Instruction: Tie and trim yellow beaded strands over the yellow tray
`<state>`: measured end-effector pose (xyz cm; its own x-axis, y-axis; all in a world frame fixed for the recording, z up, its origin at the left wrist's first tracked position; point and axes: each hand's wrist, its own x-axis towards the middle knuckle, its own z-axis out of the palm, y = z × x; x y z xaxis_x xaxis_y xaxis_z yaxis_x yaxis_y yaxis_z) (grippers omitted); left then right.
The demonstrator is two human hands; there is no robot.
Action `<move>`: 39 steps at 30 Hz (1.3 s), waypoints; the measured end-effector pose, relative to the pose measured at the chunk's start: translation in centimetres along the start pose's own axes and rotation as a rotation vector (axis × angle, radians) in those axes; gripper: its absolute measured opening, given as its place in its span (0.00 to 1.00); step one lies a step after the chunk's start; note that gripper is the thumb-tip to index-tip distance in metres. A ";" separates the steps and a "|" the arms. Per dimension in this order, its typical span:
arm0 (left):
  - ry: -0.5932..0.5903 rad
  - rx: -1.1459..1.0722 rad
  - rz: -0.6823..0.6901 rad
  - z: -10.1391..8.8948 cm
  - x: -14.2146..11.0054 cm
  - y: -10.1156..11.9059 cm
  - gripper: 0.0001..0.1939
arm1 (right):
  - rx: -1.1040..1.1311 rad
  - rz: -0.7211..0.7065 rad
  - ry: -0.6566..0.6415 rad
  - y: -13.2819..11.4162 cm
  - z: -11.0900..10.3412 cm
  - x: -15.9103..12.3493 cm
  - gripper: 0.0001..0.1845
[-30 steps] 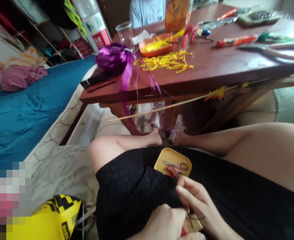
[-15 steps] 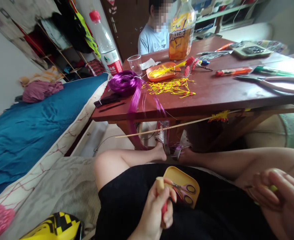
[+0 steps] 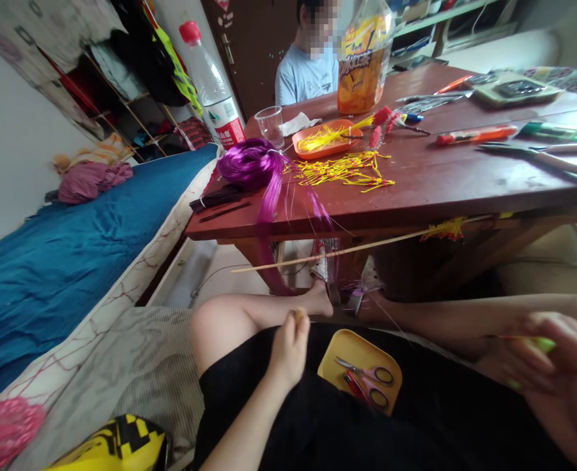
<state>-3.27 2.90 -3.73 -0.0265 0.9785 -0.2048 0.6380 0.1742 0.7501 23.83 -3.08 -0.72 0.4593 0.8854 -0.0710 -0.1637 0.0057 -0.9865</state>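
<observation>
My left hand (image 3: 288,353) is closed in a fist above my lap. It grips a short tan rod (image 3: 299,315), of which only the blunt top end shows. At the right, my right hand (image 3: 553,366), blurred, pinches a thin dark-and-red strand with a yellow-green piece (image 3: 543,343) on it. Between the hands, a yellow tray (image 3: 332,353) rests on the black cloth over my lap. Scissors with pink handles (image 3: 379,376) lie in it, beside a small red tool (image 3: 353,383) partly under them.
The red-brown table (image 3: 416,176) ahead bears a purple fibre bundle (image 3: 249,160), yellow wired strands (image 3: 337,171), an orange tray (image 3: 301,152), pliers (image 3: 538,154) and bottles. A thin stick (image 3: 328,254) runs along its front edge. A person (image 3: 308,72) sits beyond.
My left hand has moved left and up and turned, hiding the rod's red lower part and uncovering the scissors. My right hand has moved slightly, showing more of its strand. The view has shifted slightly.
</observation>
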 end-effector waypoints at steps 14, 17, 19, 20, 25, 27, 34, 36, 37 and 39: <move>0.370 0.153 0.039 -1.8 -0.4 1.4 0.13 | 0.472 0.622 -0.432 1.4 6.7 -2.7 0.13; 0.271 -0.045 0.462 -2.8 -2.6 4.4 0.07 | 0.492 0.665 -0.469 1.5 7.1 -2.8 0.13; 0.003 -0.071 0.748 -2.1 -3.8 6.0 0.07 | 0.500 0.683 -0.471 1.4 7.2 -2.9 0.14; -0.075 -0.047 0.750 -1.5 -4.2 6.5 0.09 | 0.507 0.689 -0.469 1.3 7.3 -3.0 0.13; -0.189 0.183 0.549 1.6 -4.3 6.2 0.05 | 0.527 0.703 -0.486 1.3 7.2 -3.2 0.12; -0.204 0.169 0.509 1.4 -4.2 5.5 0.07 | 0.517 0.702 -0.475 1.4 7.0 -3.1 0.12; -0.205 0.496 0.664 -7.0 -4.5 5.5 0.35 | 0.221 0.529 -0.350 -0.4 6.5 -3.0 0.17; -0.170 0.373 0.724 -8.2 -4.8 6.8 0.28 | 0.178 0.512 -0.343 -1.0 6.7 -3.3 0.18; -0.150 0.248 0.721 -8.1 -4.9 7.5 0.25 | 0.174 0.509 -0.355 -1.3 6.8 -3.5 0.19; -0.082 -0.005 0.733 -6.4 -5.0 8.5 0.19 | 0.170 0.517 -0.360 -1.9 7.1 -4.0 0.20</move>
<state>-2.61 0.21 7.72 0.4629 0.8325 0.3044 0.4661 -0.5207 0.7153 16.12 -3.34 2.49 -0.0317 0.8939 -0.4472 -0.4342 -0.4153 -0.7994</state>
